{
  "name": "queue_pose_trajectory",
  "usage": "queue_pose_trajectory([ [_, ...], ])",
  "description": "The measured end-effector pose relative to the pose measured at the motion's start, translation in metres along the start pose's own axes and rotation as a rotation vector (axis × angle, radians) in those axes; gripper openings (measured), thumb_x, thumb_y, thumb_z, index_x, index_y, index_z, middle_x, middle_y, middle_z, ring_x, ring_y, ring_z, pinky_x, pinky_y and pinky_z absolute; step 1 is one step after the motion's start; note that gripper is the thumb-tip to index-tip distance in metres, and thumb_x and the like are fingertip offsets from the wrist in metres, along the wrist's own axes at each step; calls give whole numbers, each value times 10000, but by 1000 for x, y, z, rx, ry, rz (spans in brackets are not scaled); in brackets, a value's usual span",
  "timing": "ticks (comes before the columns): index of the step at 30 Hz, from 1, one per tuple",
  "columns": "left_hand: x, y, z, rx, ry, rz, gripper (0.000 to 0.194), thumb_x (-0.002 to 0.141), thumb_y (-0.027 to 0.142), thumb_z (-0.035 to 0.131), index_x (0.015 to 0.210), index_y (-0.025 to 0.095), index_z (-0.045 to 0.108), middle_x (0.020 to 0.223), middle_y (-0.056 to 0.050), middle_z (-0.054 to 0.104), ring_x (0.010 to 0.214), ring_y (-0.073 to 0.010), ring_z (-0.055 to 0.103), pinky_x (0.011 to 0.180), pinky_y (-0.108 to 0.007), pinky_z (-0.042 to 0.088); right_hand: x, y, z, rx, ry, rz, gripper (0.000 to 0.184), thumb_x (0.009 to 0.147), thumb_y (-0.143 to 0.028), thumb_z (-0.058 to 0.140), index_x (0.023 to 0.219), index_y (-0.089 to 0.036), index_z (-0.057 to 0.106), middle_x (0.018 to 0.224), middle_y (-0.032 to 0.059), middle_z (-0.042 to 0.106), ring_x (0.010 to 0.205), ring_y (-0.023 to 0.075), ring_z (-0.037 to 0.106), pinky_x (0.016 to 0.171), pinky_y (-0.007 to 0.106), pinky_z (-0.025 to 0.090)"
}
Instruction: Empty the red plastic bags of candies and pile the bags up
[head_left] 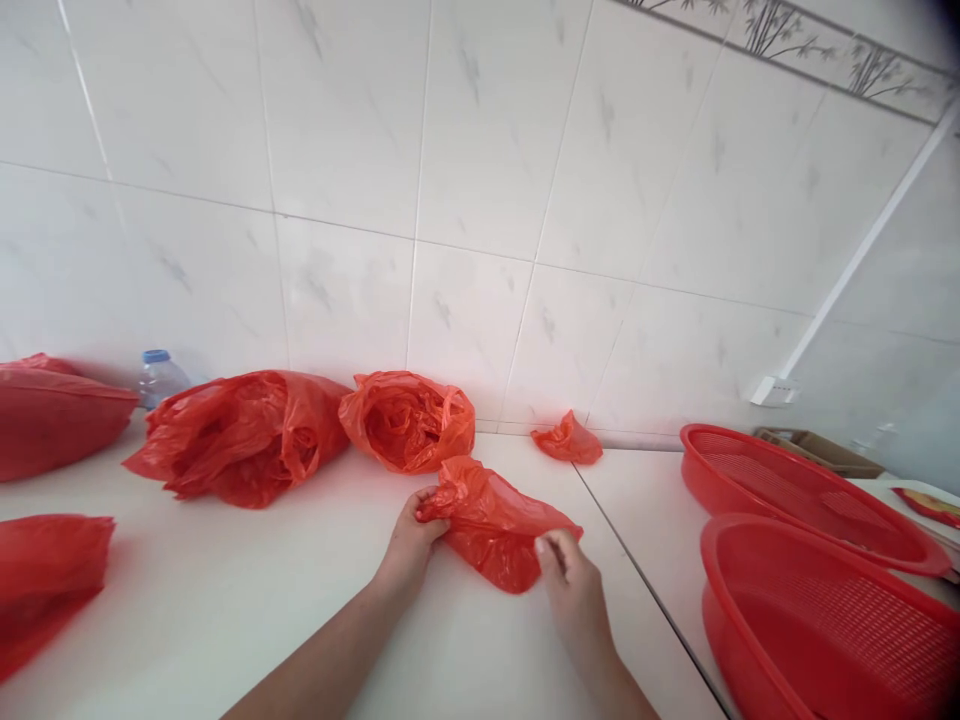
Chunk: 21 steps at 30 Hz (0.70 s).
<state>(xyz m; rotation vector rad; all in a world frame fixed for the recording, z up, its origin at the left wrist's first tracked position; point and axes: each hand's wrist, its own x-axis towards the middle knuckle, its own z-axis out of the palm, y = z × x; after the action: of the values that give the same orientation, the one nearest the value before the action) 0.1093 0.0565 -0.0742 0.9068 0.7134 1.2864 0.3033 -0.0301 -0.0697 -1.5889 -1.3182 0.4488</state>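
Observation:
A thin red plastic bag point(495, 520) is stretched between my two hands, just over the white table. My left hand point(416, 535) is closed on its gathered left end, thumb and fingers pinching the film. At the bag's lower right edge, my right hand point(566, 575) pinches the film between thumb and curled fingers. Whether anything is inside the bag I cannot tell. Right behind it lies a crumpled red plastic bundle point(409, 425), its open side showing folded film. A bigger red plastic bundle point(240, 435) rests to the left of that one.
Two red plastic baskets point(817, 500) stand on the right. A small red bag point(568, 440) lies by the tiled wall. More red bags point(56, 420) fill the left side, near a clear bottle point(159, 378) with a blue cap. A seam crosses the white table point(262, 570).

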Motion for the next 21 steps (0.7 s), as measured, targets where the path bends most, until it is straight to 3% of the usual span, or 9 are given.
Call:
queue_pose_trajectory([
  [2, -8, 2, 8, -9, -107, -23, 301, 622, 153, 697, 872, 195, 535, 820, 0, 634, 756, -146, 617, 740, -277, 480, -10, -5, 15, 121, -130, 40, 396, 864, -582, 397, 832, -215, 541, 597, -19, 501, 529, 145, 461, 512, 255, 357],
  [4, -19, 6, 19, 2, -258, -63, 250, 609, 143, 717, 791, 188, 552, 730, 8, 629, 693, -162, 618, 705, -299, 487, -15, -7, 26, 265, -180, 117, 496, 834, -636, 421, 1032, -197, 538, 650, -4, 538, 558, 155, 509, 514, 260, 398],
  [7, -36, 15, 34, 32, -502, -141, 298, 588, 153, 772, 835, 170, 608, 742, -28, 654, 722, -228, 644, 711, -363, 500, -14, -11, 28, 454, -191, 90, 620, 782, -638, 518, 1222, -207, 443, 936, 69, 618, 762, 195, 603, 624, 293, 484],
  [9, -44, 17, 40, 60, -594, -166, 343, 602, 204, 794, 898, 163, 626, 790, -55, 667, 787, -259, 649, 722, -369, 500, -13, -18, 24, 532, -246, 51, 522, 785, -561, 572, 1182, -238, 472, 1104, 83, 601, 863, 204, 611, 708, 312, 500],
  [12, -46, 12, 40, 125, -537, -143, 416, 661, 312, 772, 1017, 189, 597, 863, -60, 672, 770, -233, 643, 653, -320, 497, -12, -27, 17, 548, -333, 85, 329, 786, -411, 615, 1055, -235, 546, 1053, 65, 637, 859, 209, 619, 705, 313, 502],
  [14, -42, 6, 36, 154, -447, -124, 382, 690, 347, 746, 1003, 195, 588, 854, -45, 671, 706, -196, 630, 617, -290, 486, -10, -26, 16, 511, -317, 92, 234, 773, -309, 605, 985, -214, 573, 950, 50, 657, 844, 208, 619, 709, 306, 494],
  [18, -29, -2, 25, 141, -322, -93, 214, 701, 331, 716, 742, 174, 576, 715, -7, 642, 681, -157, 599, 702, -283, 475, -1, -8, 14, 410, -164, 139, 98, 707, -195, 527, 798, -192, 562, 768, 12, 640, 692, 168, 587, 639, 274, 460],
  [21, -19, -3, 16, 119, -213, -85, 192, 710, 308, 681, 702, 193, 527, 769, 1, 634, 747, -143, 596, 756, -273, 461, 8, 10, 6, 475, -4, 222, 41, 647, -185, 499, 680, -202, 484, 647, -30, 574, 566, 126, 506, 527, 234, 397],
])
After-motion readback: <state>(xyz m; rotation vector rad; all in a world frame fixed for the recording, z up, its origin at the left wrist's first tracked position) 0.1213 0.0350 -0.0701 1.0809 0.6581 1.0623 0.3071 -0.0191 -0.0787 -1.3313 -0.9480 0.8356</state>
